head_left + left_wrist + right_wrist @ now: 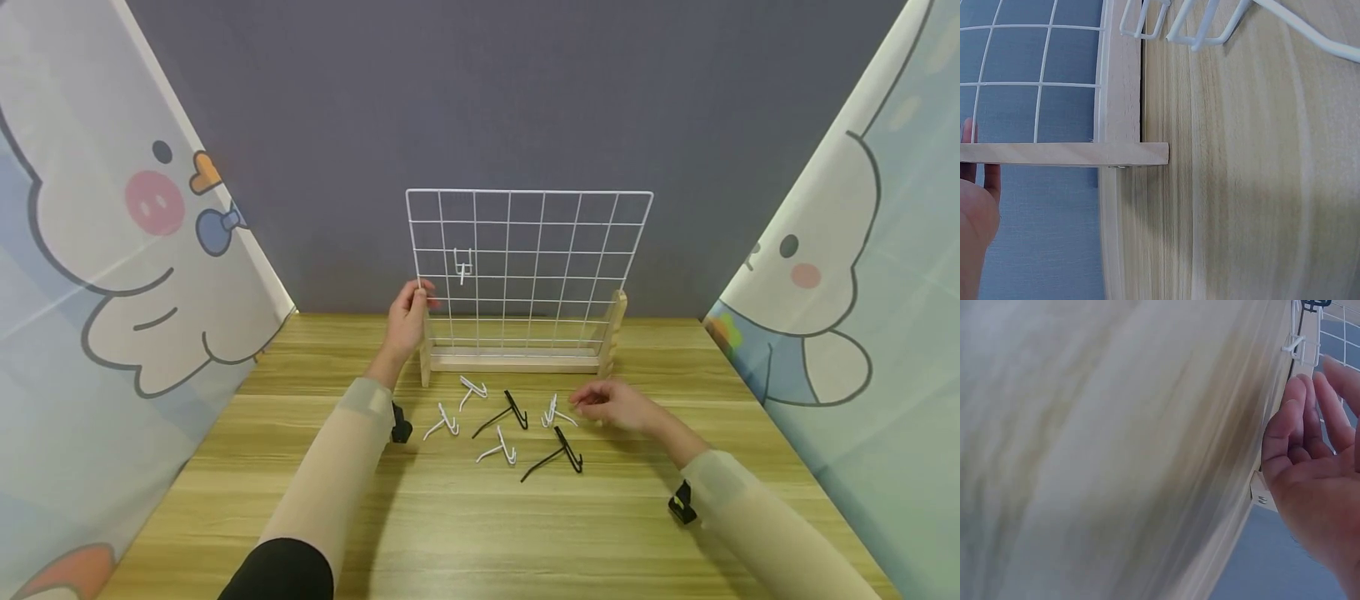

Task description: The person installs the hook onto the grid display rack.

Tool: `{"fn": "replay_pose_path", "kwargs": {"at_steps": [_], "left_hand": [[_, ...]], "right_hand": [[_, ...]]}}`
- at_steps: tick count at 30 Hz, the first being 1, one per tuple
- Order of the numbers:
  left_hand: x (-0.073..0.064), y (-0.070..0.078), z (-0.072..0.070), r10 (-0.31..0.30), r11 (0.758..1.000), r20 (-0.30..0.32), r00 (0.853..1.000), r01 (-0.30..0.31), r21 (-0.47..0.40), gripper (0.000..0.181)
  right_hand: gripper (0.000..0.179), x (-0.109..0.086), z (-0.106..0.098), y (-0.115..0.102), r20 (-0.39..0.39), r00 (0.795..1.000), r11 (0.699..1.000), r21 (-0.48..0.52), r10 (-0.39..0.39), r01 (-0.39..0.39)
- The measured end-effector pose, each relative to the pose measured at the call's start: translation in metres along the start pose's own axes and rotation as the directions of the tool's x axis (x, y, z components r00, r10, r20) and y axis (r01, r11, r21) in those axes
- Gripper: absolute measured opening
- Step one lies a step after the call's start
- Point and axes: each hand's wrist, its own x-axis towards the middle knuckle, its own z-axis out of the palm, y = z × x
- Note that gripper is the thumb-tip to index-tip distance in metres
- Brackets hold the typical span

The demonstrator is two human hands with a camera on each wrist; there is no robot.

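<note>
A white wire grid panel [525, 222] stands upright in a wooden stand [517, 364]. My left hand [407, 318] grips the stand's left wooden post [1066, 154], fingers behind it and thumb in front. One white hook [463, 268] hangs on the grid's upper left part. My right hand [617, 406] hovers low over the table, fingers loosely bent and holding nothing. Its fingertips are right beside a white double-wire hook [555, 412] lying on the table. In the right wrist view, the right hand [1316, 450] shows its palm, with a white hook [1295, 345] beyond the fingertips.
Other white hooks [442, 422] and two black hooks, one nearer [557, 454] and one farther [512, 411], lie in front of the stand on the wood-grain table [480, 533]. A grey partition [525, 92] rises behind; cartoon-printed cloths [97, 208] flank both sides.
</note>
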Motion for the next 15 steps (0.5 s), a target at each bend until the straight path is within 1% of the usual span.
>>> {"fn": "replay_pose_path", "kwargs": {"at_steps": [4, 11, 15], "left_hand": [[0.000, -0.001, 0.000, 0.001, 1.000, 0.002, 1.000, -0.001, -0.004, 0.029], [0.000, -0.001, -0.001, -0.002, 1.000, 0.003, 1.000, 0.002, -0.002, 0.029], [-0.001, 0.000, 0.000, -0.011, 1.000, 0.005, 1.000, 0.011, 0.005, 0.029]], "right_hand": [[0.034, 0.003, 0.000, 0.003, 0.038, 0.999, 1.000, 0.012, 0.011, -0.011], [0.033, 0.010, 0.002, 0.002, 0.065, 0.997, 0.999, -0.026, 0.043, -0.041], [0.032, 0.013, 0.003, 0.005, 0.082, 0.995, 0.999, 0.006, 0.049, -0.050]]}}
